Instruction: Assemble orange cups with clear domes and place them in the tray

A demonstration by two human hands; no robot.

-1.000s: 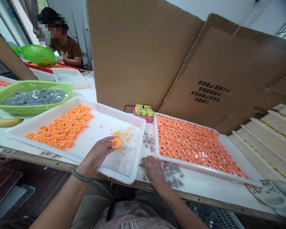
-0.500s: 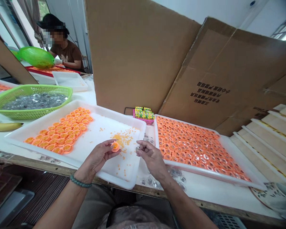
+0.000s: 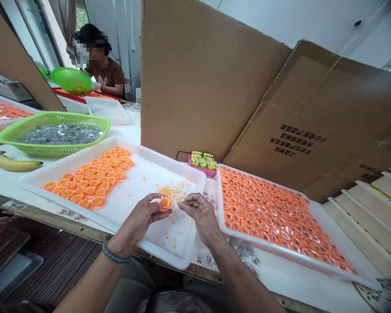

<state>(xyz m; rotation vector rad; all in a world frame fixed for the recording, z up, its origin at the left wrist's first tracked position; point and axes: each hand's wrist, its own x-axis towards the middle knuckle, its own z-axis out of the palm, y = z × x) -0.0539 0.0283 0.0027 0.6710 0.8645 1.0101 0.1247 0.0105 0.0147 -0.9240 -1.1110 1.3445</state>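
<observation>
Left hand (image 3: 147,214) pinched an orange cup (image 3: 164,204) by its edge, over the tray (image 3: 186,257). Right hand (image 3: 200,214), at the cup's 3 o'clock, had fingers curled; I couldn't tell whether the tips met or held anything. A tilt or knock risked spilling the cup's yellow filling (image 3: 166,202). Cup round, lipped, plastic-looking; tray smooth, shallow; yellow bits (image 3: 172,191) grainy, loose at 1 o'clock.

Left tray (image 3: 125,206) is open midway — cardboard (image 3: 208,78) blocks behind.

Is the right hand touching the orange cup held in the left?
Apart: the head view shows white tray through a gap between the right hand and the orange cup.
</observation>
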